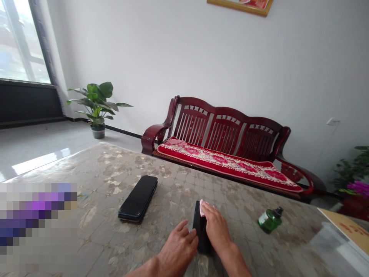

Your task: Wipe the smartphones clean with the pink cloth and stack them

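A dark smartphone (196, 221) lies on the table in front of me, partly covered by my hands. My right hand (216, 225) presses a small pink cloth (202, 207) against its upper part, fingers closed over the cloth. At the phone's left edge is my left hand (180, 244); its fingers are apart, the forefinger lifted and other fingertips touching or very near the edge. The left thumb is hidden. Farther left rests a stack of dark phones (138, 198). To the right, a green pump bottle (270, 220) with a black top leans at an angle in view.
The table (103, 173) has a patterned, clear-covered top. A yellowish box or board (346, 225) lies at its right edge. Behind stands a red wooden bench (221, 130) with a floral cover. A potted plant (98, 104) is on the floor at left. A blurred patch hides the table's left side.
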`<action>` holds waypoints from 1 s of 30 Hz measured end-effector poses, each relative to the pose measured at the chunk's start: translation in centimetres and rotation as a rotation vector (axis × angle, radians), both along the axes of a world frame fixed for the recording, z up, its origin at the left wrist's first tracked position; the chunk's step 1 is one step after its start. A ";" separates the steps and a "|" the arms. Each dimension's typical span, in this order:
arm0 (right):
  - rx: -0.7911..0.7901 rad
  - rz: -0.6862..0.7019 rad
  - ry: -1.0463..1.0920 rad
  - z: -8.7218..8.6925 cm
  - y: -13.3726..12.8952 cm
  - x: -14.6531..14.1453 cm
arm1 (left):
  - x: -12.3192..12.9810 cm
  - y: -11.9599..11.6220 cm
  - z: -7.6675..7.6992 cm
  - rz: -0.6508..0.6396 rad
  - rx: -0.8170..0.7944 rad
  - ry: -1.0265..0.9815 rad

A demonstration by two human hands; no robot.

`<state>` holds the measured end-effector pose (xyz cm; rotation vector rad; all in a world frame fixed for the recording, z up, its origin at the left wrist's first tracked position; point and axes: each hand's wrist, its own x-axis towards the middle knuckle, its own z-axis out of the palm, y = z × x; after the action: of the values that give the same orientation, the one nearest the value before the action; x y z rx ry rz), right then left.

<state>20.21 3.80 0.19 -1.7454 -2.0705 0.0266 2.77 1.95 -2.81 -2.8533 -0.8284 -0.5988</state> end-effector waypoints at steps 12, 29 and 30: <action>-0.042 0.015 -0.064 0.4 -1.5 0.6 | 0.0 0.0 0.1 -0.005 0.000 -0.003; -0.031 0.075 -0.037 -0.1 -2.4 -0.4 | 0.4 0.1 -0.5 0.011 0.017 -0.012; -0.039 0.051 -0.036 0.2 -1.6 -0.5 | 0.4 0.1 -0.6 0.008 0.011 -0.007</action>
<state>19.69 2.18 0.44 -1.7270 -2.1542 0.0516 3.13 2.04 -3.38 -2.8383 -0.8346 -0.6115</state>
